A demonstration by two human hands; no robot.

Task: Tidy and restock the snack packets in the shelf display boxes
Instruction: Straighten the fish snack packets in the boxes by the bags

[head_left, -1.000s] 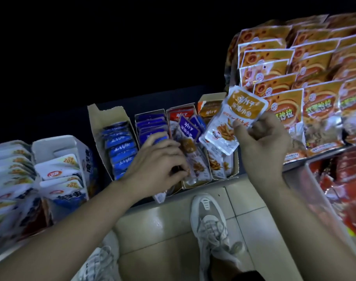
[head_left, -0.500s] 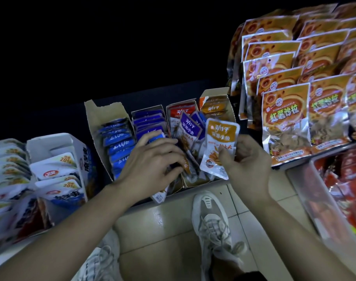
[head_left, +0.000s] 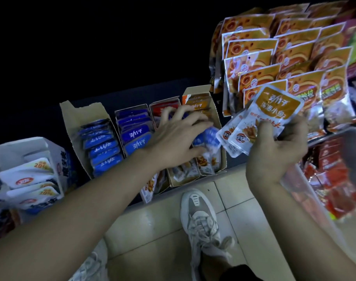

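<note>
Shelf [head_left: 235, 162] back is lying in darkness above tiled floor [head_left: 152, 230]; left hand [head_left: 173, 138], blurred, is spreading over display boxes [head_left: 81, 114], right hand [head_left: 274, 155] pinching orange packets [head_left: 274, 106].

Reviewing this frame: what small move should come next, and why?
Probably lower the right hand and slot its orange-topped packets into the rightmost box, which holds the same orange kind. The left hand is spread over that box, where a blue packet seems misplaced, so it may need lifting out first.
</note>
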